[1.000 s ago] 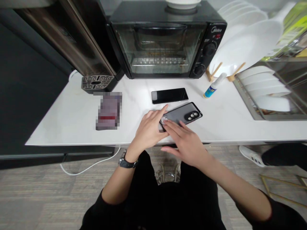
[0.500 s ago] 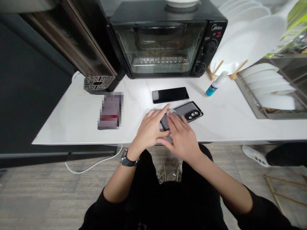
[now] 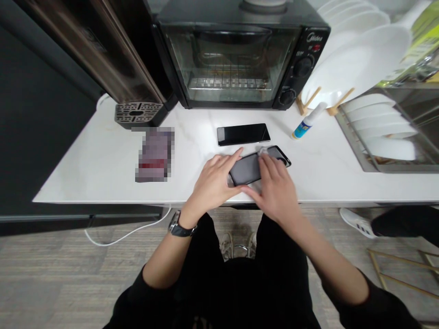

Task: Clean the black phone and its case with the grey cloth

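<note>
A dark translucent phone case (image 3: pixel 245 170) with black edges lies on the white counter. My left hand (image 3: pixel 215 180) is at its left end, thumb and fingers spread around that end and closed on it. My right hand (image 3: pixel 278 188) presses a crumpled whitish wipe (image 3: pixel 263 151) onto the case with its fingertips, near the camera cutouts. The thumb tips almost meet at the case's near edge. Just beyond the case lies a black phone (image 3: pixel 243 134), screen up. A small spray bottle (image 3: pixel 303 128) with a blue label rests to the right.
A black toaster oven (image 3: pixel 236 64) stands behind the phone. At the left are a dispenser with a drip tray (image 3: pixel 137 113) and a pixelated purplish item (image 3: pixel 156 153). White plates (image 3: pixel 360 59) and a dish rack (image 3: pixel 356 151) occupy the right. Another person's shoe (image 3: pixel 358 222) shows below.
My right hand has slid right along the case with the wipe, uncovering its middle. My left hand stays at the left end. The camera view has shifted slightly.
</note>
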Demonstrator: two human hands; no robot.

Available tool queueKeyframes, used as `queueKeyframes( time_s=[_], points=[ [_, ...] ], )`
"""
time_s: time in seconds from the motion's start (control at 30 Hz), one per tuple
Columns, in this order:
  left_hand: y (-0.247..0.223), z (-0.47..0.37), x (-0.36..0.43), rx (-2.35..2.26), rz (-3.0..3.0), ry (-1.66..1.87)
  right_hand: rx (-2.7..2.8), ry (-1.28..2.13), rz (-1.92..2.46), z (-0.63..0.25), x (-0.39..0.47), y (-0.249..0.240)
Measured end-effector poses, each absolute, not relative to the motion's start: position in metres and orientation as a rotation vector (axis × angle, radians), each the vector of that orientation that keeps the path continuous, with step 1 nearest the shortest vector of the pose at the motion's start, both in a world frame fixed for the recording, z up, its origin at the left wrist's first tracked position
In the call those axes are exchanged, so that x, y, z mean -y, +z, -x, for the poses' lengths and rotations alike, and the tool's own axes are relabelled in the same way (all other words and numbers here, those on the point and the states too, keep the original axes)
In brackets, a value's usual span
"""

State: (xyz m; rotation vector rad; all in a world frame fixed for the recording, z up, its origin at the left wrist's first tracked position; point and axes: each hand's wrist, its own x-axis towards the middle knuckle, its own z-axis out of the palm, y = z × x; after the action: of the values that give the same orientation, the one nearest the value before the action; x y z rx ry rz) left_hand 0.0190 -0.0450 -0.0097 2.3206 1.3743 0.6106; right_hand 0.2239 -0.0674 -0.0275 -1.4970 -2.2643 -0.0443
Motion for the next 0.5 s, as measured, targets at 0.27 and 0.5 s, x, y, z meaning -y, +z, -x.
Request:
queueKeyframes(
  time_s=[0.27, 0.5],
  points=[
    [-0.009, -0.019, 0.049, -1.458, -2.334, 0.582, 2.442, 0.059, 1.191, -0.214, 0.095, -0.027],
    [-0.006, -0.021, 0.048, -1.455, -2.328, 0.576, 2.368, -0.191, 1.547, -0.281, 0.06, -0.018]
  ],
)
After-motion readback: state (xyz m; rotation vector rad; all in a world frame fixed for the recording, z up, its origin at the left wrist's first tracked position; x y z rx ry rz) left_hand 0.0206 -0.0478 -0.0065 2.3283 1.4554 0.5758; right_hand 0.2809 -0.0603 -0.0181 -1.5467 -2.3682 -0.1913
